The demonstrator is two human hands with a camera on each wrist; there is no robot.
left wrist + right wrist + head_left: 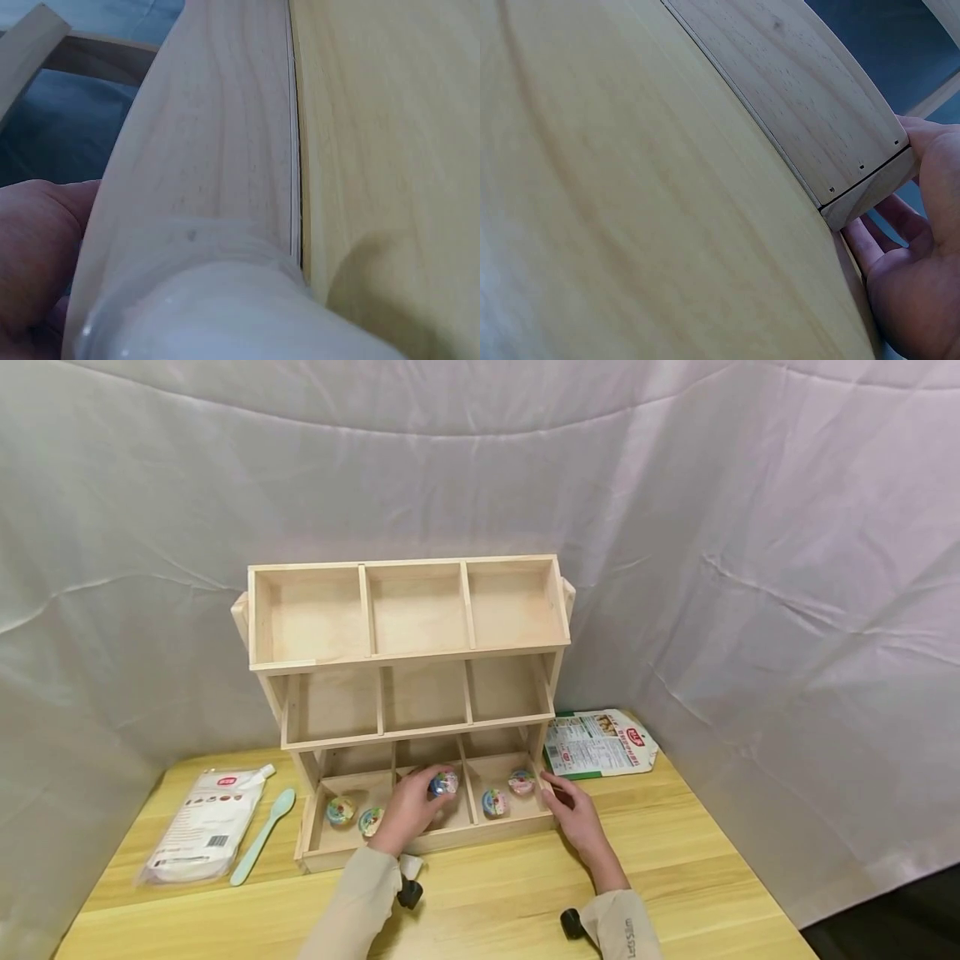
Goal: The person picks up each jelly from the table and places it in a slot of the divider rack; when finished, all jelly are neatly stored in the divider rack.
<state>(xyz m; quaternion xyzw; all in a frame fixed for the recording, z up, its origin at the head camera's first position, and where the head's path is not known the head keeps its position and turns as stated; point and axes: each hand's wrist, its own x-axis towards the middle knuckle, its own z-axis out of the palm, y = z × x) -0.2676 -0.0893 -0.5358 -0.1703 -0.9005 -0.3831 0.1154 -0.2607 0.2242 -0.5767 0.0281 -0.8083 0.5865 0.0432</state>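
Note:
A three-tier wooden rack (409, 655) stands on the table, each tier split into three compartments. My left hand (411, 806) pinches a small round cup with a colourful lid (444, 782) over the bottom tier's middle compartment. In the bottom left compartment lie two similar cups, a yellow-lidded cup (341, 811) and another cup (371, 821). Two pink-lidded cups, one nearer (495, 803) and one farther (521, 782), lie in the bottom right compartment. My right hand (574, 814) grips the bottom tier's right end; the right wrist view shows its fingers about that corner (870, 187).
Left of the rack lie a white spouted pouch (206, 827) and a pale green spoon (262, 837). A green and white packet (600, 743) lies behind the right hand. Grey curtains (405, 477) surround the wooden table (495, 902).

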